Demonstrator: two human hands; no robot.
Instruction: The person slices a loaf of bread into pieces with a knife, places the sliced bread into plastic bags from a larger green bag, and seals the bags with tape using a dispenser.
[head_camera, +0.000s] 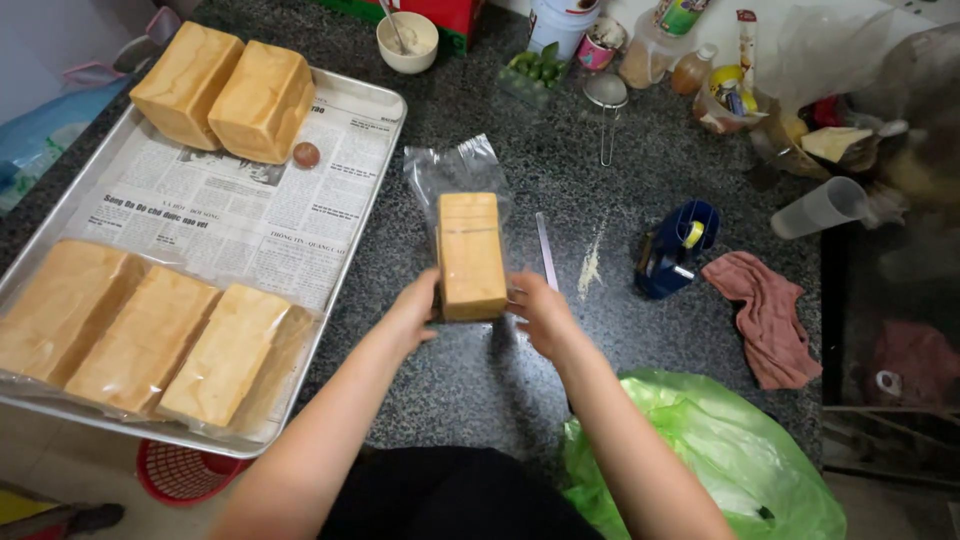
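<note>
the loaf (471, 255) lay lengthwise on the dark counter (640, 150), its far end inside a clear bag (450, 170). the left hand (415, 310) and right hand (540, 312) pressed its near end from either side, fingers curled on it. a knife (546, 250) lay just right of it, a tray (375, 110) to the left.

Clear bag (455, 172) sleeves the central loaf (far end open); green bag (705, 455) near-right.
</note>
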